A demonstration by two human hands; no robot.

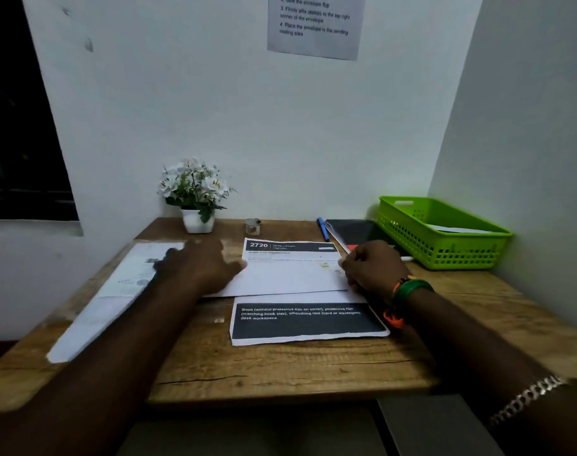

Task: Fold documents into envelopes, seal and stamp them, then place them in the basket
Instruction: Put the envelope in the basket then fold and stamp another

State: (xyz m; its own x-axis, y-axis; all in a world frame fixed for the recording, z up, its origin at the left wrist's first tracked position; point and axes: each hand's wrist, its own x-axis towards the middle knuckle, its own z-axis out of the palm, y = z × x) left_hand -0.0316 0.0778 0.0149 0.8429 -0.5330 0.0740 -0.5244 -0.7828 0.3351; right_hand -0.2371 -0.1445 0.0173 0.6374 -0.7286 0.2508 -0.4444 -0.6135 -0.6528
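The scene is dimly, evenly lit (no glare is seen); the left hand (198,264) is motion-blurred, and edges are bowed by wide-angle distortion.

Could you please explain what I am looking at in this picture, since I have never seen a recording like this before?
There is no machine here: a person wears a camera on the head, so this single view looks forward and down at their own two arms over a wooden desk. The left hand reaches across a printed document, fingers spread towards a stack of envelopes. The right hand rests curled at the document's right edge; whether it pinches the paper is unclear. At the back stand a white flower pot, a blue pen and a dark notebook. The green basket on the right already holds something white.
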